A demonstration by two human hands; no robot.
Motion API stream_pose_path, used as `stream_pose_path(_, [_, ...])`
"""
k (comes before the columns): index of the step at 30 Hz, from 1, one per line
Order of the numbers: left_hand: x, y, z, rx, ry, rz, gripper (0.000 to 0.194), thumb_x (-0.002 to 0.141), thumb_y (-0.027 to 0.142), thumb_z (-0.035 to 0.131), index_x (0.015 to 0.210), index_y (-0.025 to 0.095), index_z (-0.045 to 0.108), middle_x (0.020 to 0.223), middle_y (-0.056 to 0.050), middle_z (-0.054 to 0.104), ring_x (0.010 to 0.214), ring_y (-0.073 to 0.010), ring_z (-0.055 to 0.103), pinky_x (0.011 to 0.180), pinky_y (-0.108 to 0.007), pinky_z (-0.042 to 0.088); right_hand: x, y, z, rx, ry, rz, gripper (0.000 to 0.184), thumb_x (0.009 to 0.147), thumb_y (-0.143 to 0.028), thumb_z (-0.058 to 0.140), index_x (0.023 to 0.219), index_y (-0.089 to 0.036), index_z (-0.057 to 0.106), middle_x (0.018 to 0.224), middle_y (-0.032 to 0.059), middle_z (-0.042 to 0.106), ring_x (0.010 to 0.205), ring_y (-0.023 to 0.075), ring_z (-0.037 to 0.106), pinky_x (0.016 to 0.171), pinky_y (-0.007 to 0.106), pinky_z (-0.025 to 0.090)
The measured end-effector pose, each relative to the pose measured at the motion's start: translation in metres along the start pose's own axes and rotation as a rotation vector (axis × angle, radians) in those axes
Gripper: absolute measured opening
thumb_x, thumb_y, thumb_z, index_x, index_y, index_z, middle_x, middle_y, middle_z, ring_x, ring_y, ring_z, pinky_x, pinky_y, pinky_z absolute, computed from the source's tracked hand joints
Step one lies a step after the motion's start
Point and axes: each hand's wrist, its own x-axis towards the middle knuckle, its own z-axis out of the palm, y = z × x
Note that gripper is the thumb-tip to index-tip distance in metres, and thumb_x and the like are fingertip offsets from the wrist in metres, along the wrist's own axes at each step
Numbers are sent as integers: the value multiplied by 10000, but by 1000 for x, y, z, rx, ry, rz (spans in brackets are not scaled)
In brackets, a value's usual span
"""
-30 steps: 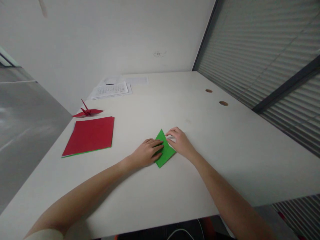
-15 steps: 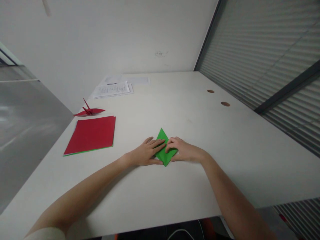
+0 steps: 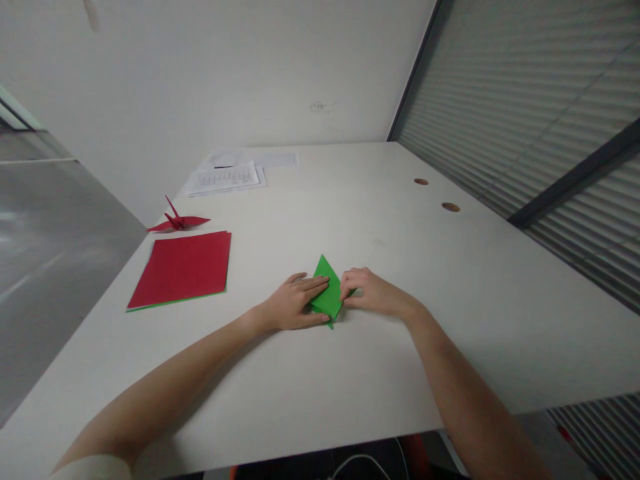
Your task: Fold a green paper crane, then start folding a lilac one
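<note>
While fingers (image 3: 317,281) touch paper (image 3: 331,298), red sheets (image 3: 183,268) lie apart.

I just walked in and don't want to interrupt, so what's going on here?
A person is folding a piece of green paper on the white table. The left hand lies flat across it, pressing it down, while the right hand pinches its right corner. Off to the left sit a stack of sheets, red on top, and just beyond it a folded red crane. Printed pages lie farther back.
</note>
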Motion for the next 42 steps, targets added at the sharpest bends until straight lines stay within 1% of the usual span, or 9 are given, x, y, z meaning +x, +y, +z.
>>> stream_pose_path(9, [1, -1, -2, 1, -7, 9, 521, 964, 404, 447, 1432, 176, 415, 1476, -138, 455, 1348, -261, 460, 1132, -532, 305, -2, 5, 1, 191, 19, 5, 140, 828, -323, 679, 757, -206, 712, 846, 26, 643, 836, 167, 597, 804, 310, 449])
stream_pose_path(15, [4, -6, 3, -117, 79, -80, 531, 839, 51, 438, 1335, 212, 544, 1342, -74, 605, 1239, -211, 568, 1111, -442, 390, 4, -3, 9, 130, 292, -109, 142, 894, -273, 569, 787, -208, 635, 831, 38, 628, 836, 180, 590, 804, 330, 457])
stream_pose_path(21, [5, -9, 6, -166, 329, -239, 328, 878, 111, 486, 1135, 162, 684, 1117, -106, 705, 1016, -231, 664, 931, -397, 538, 13, -7, 27, -191, 612, -60, 186, 924, -326, 543, 792, -213, 609, 841, 74, 610, 869, 228, 535, 835, 392, 416])
stream_pose_path(24, [4, -9, 6, -57, 444, -272, 289, 855, 112, 535, 1087, 155, 703, 1109, -123, 678, 1013, -243, 638, 916, -415, 537, 14, -15, 34, -328, 452, -153, 274, 950, -370, 504, 772, -203, 629, 813, 76, 624, 841, 223, 535, 813, 380, 405])
stream_pose_path(27, [3, -9, 5, -29, 469, -313, 264, 873, 132, 522, 1062, 145, 705, 1089, -128, 657, 928, -220, 642, 859, -386, 555, 15, -22, 40, -385, 269, -215, 309, 963, -418, 477, 909, -191, 680, 943, 92, 670, 921, 233, 558, 847, 386, 404])
stream_pose_path(32, [5, -7, 3, -14, 476, -377, 281, 940, 220, 456, 1062, 164, 703, 1132, -113, 682, 994, -232, 651, 917, -398, 534, 16, -26, 45, -432, 226, -140, 380, 950, -469, 483, 1103, -177, 672, 1147, 134, 659, 1086, 282, 541, 946, 445, 386])
stream_pose_path(37, [7, -8, -7, -176, 347, -273, 375, 985, 343, 396, 1136, 153, 683, 1119, -99, 711, 1020, -233, 660, 926, -370, 525, 13, -17, 48, -512, 103, -31, 529, 882, -600, 523, 1151, -165, 657, 1174, 162, 659, 1135, 333, 538, 1000, 507, 354])
stream_pose_path(40, [6, -20, -14, -226, 325, -292, 352, 961, 265, 406, 1210, 170, 637, 1083, -80, 719, 872, -187, 683, 824, -324, 557, 13, -9, 49, -531, 74, 0, 552, 862, -632, 529, 1133, -171, 666, 1219, 170, 637, 1186, 349, 514, 1035, 528, 311])
stream_pose_path(42, [6, -29, -16, -178, 324, -296, 398, 888, 158, 437, 1249, 149, 604, 1142, -106, 696, 938, -199, 674, 876, -353, 549, 14, -6, 49, -515, 64, 0, 568, 848, -648, 536, 1137, -177, 665, 1253, 173, 615, 1210, 353, 495, 1032, 520, 315])
